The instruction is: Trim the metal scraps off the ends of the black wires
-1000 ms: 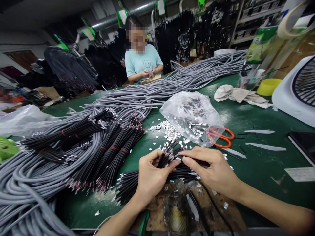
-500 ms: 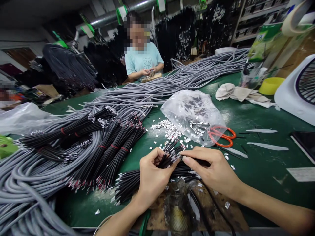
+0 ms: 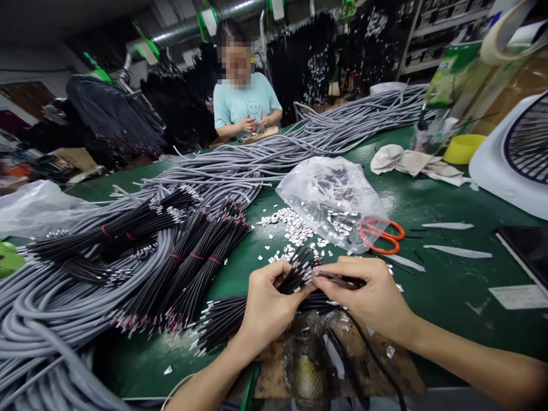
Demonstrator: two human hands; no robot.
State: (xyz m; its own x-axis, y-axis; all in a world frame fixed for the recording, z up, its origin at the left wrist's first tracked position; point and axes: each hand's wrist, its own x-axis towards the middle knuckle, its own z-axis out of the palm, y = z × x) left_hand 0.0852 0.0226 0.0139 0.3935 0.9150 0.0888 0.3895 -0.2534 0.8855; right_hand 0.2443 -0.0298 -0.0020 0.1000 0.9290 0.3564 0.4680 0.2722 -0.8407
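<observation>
My left hand [image 3: 263, 311] is closed round a small bunch of black wires [image 3: 299, 268] whose silver-tipped ends fan out above the fingers. My right hand [image 3: 372, 297] pinches one black wire [image 3: 342, 279] next to that bunch, thumb and forefinger meeting my left thumb. Under both hands lies a loose pile of black wires [image 3: 222, 322] on the green table [image 3: 440, 285]. Small silver terminals [image 3: 293, 225] are scattered just beyond my hands.
A clear plastic bag [image 3: 338, 197] and orange scissors [image 3: 385, 234] lie behind my hands. Tied black wire bundles [image 3: 192, 257] and long grey cables [image 3: 43, 319] fill the left. A white fan [image 3: 514, 154], yellow bowl [image 3: 462, 148] and cloth [image 3: 406, 162] stand right. A person [image 3: 244, 100] works opposite.
My hands stay together on the wires; they have shifted only slightly, and the view has drifted a little.
</observation>
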